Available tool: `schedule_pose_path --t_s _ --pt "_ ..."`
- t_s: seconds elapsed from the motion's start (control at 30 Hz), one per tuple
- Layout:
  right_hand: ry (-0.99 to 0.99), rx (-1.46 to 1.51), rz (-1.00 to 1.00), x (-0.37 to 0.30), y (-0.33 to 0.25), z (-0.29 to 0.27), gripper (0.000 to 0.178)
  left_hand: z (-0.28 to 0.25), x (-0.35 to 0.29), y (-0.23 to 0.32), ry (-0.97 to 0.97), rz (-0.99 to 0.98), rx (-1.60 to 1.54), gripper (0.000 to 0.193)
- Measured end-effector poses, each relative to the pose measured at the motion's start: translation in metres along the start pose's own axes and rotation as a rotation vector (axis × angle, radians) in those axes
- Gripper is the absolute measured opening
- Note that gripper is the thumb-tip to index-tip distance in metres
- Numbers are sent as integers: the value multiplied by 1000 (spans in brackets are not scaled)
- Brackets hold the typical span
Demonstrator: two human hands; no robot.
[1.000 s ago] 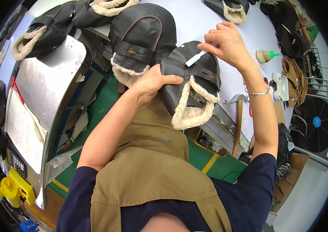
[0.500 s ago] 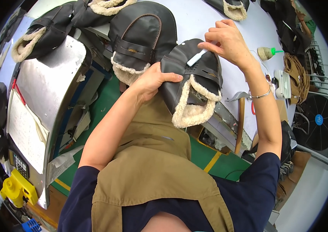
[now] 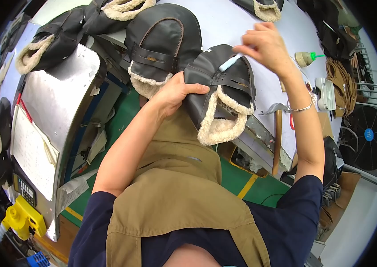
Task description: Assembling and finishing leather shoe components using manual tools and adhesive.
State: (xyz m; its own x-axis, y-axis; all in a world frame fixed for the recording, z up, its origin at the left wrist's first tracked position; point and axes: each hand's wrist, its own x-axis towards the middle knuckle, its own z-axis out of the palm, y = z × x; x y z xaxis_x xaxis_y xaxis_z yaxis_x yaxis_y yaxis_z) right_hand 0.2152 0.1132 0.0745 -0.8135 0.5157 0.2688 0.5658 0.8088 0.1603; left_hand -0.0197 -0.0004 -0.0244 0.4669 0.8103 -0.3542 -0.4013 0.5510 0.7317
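Note:
My left hand (image 3: 173, 94) grips the left side of a black leather shoe (image 3: 199, 107) with a cream fleece lining, its thumb on top of the upper. The shoe's fleece opening faces me, and a strap crosses its front. My right hand (image 3: 266, 50), a little blurred, is closed around a small white brush (image 3: 229, 63) that looks like a toothbrush. Its head lies against the leather just above the strap, beside a seam; the bristles are hidden. Close by on the left lies a matching black shoe (image 3: 164, 38) with a stitched toe.
More fleece-lined shoes (image 3: 37, 51) lie at the far left and far edge of the white table (image 3: 224, 22). At right are a squeeze bottle (image 3: 304, 58) with a green tip, a white box (image 3: 325, 93) and a hammer-like tool (image 3: 276, 138). A metal stand (image 3: 64, 80) holds a notebook (image 3: 32, 142).
The brush has moved slightly up and right across the leather, away from the strap, and my right hand has shifted a little right with it. My left hand and the shoe have hardly moved.

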Motion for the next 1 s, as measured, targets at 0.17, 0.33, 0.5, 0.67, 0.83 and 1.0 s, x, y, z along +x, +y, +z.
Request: schedule_pose_path --t_s 0.17,0.33,0.5,0.67,0.83,1.0 --pt "-4 -170 504 -62 20 7 34 0 1 -3 14 36 -8 44" --pt "-65 -221 782 -144 40 26 29 -1 0 -2 -15 18 16 51" --pt "229 -46 693 -151 25 27 27 -1 -2 1 -31 37 35 56" --pt "211 994 1152 -107 -33 49 39 -14 -2 -7 -65 87 97 63" --pt "318 1571 1201 -93 -57 58 35 -21 -6 -4 -135 79 123 64" --pt "716 1602 1056 -85 -104 38 17 -32 -9 3 -134 -12 -152 38"
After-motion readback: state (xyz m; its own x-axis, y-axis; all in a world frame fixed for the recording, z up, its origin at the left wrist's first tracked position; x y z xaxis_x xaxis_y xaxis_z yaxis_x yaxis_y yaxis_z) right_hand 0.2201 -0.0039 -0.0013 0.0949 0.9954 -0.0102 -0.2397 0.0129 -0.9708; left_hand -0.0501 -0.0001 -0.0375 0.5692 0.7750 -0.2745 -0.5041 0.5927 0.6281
